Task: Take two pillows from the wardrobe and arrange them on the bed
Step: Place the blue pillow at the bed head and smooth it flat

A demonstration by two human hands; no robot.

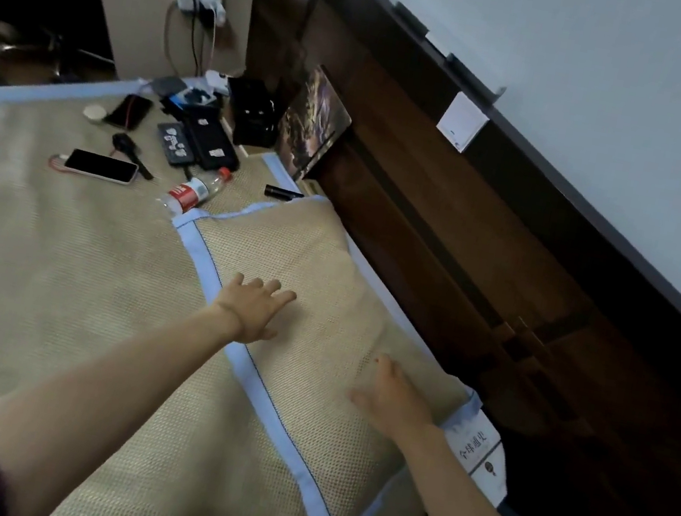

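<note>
Mat-covered bed (31, 271), 1 pillow (314, 344) (blue-edged), phone (101, 166), bottle (195, 191)

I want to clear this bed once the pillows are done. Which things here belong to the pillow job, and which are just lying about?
Part of the job:
pillow
bed mat
left hand, flat on the pillow
right hand, flat on the pillow

Just lying about:
phone
water bottle
black cases
book
picture panel

Just one head cam, tilted, looking down close over the bed (31, 271) toward the headboard (448, 231).
</note>
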